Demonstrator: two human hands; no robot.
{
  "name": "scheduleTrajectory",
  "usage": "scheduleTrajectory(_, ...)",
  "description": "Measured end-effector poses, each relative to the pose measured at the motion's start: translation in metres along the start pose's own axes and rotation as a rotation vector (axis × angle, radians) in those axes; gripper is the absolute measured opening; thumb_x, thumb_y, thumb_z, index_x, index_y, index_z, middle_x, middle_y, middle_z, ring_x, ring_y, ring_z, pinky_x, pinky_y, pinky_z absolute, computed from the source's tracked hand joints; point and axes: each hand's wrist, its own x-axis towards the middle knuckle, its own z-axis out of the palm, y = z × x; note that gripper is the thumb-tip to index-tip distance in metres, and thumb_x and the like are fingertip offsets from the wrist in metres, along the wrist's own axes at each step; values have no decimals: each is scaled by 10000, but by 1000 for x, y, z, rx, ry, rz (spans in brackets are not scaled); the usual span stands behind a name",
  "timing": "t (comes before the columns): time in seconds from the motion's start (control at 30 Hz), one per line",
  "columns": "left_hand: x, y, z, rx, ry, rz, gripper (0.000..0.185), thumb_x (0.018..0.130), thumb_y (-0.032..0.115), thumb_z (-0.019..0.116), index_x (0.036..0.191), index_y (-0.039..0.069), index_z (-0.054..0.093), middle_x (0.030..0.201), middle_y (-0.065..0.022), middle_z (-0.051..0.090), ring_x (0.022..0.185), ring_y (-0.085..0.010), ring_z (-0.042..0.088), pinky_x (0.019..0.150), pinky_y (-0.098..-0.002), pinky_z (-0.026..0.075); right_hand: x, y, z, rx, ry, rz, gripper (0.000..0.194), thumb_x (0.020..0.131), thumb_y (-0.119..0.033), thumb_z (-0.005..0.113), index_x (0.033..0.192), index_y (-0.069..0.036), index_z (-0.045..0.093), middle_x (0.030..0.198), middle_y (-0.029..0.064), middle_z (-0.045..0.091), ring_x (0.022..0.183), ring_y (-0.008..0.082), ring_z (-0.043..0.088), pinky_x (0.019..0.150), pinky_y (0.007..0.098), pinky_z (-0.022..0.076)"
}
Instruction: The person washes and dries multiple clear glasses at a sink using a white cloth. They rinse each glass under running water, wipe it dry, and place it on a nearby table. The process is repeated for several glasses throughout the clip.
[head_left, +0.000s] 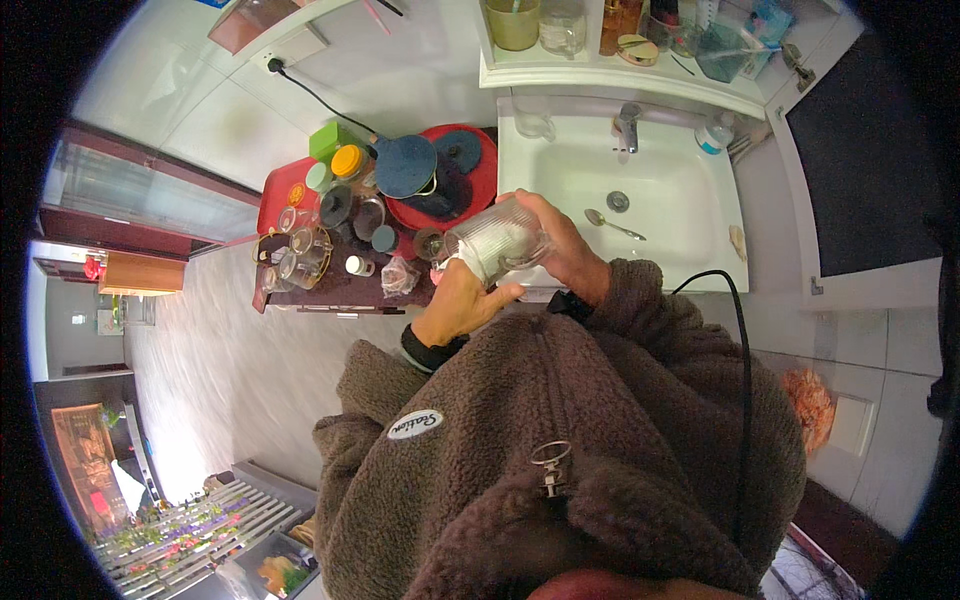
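A ribbed clear glass pitcher (495, 234) is tilted on its side in front of my chest, its mouth toward the left. My right hand (566, 251) grips it around the base end. White paper or cloth (480, 255) shows at the mouth and through the glass. My left hand (459, 300) holds this white material at the mouth, its fingertips hidden in or behind it. Beyond the pitcher is a white washbasin (555, 172), where a metal spoon (615, 225) lies near the drain (618, 201).
A dark red cabinet top (330, 292) on the left bears a round red tray (480, 150) with a dark blue pot (405, 166), several jars, and glass cups (304, 262) in a rack. A faucet (628, 127) and plastic bottle (714, 135) stand at the basin's back. An open cabinet door (874, 157) juts out right.
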Motion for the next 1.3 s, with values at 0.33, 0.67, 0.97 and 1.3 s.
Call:
scheduleTrajectory(0.33,-12,-30,2,191,-118,-31,380,835,189,714,1173,46,619,1060,-183,662,963,-398,626,850,-401,495,-5,8,-8,430,-116,421,665,839,-129,730,1383,-25,362,1269,111,549,1127,219,572,984,385,465)
scheduleTrajectory(0.67,-9,-24,17,-982,324,-479,383,882,109,662,1211,-34,527,929,-138,656,641,-202,605,540,-318,469,31,-54,-3,-236,-14,-15,416,976,-280,439,1285,-9,500,1261,170,530,1150,272,547,988,369,427)
scheduleTrajectory(0.97,8,-4,25,-1050,397,-622,439,863,88,693,1261,-23,544,1133,-101,651,950,-176,633,809,-302,484,20,-54,4,-218,244,-29,453,976,-296,416,1323,-6,422,1082,132,602,992,211,580,905,341,450)
scheduleTrajectory(1.3,16,-14,45,-623,572,-449,237,845,121,750,1023,-23,690,941,-48,704,784,-99,636,722,-252,506,14,-40,3,-135,458,90,393,1004,-272,370,1300,-16,403,1025,149,621,960,193,596,883,331,470)
